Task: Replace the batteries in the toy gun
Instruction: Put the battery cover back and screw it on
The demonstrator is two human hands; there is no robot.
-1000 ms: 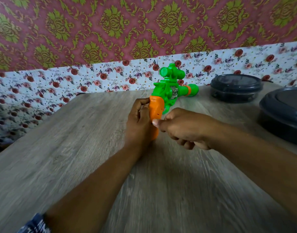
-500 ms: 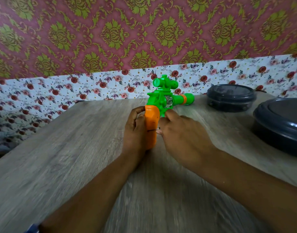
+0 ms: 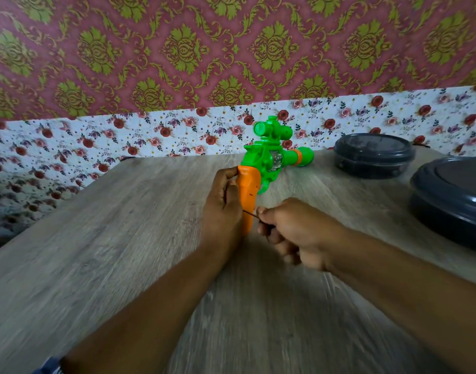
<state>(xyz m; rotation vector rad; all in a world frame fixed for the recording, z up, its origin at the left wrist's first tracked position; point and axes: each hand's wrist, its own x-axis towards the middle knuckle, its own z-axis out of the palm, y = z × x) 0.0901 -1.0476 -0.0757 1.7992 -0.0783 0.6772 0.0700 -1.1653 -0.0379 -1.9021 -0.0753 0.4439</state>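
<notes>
Orange grip of the toy gun [image 3: 269,160] clasped in the left hand [image 3: 223,209].
Right hand [image 3: 296,233] is fisted round a thin tool [image 3: 249,214], its handle hidden.

Toy gun [image 3: 269,163] stood upright at about 12 o'clock from table centre, butt end down toward the wooden surface, barrel pointing to 3 o'clock. Body bright green plastic with an orange grip [image 3: 248,197] and an orange ring near the flared green muzzle [image 3: 305,157]. A green scope [image 3: 270,129] sat on top, its round lens end facing 9 o'clock. A small silvery patch showed on the body's side, detail too blurred to tell. A thin dark metal tool shaft [image 3: 249,214] touched the lower grip from the 3 o'clock side. Battery cover state could not be told; no batteries in sight.
</notes>
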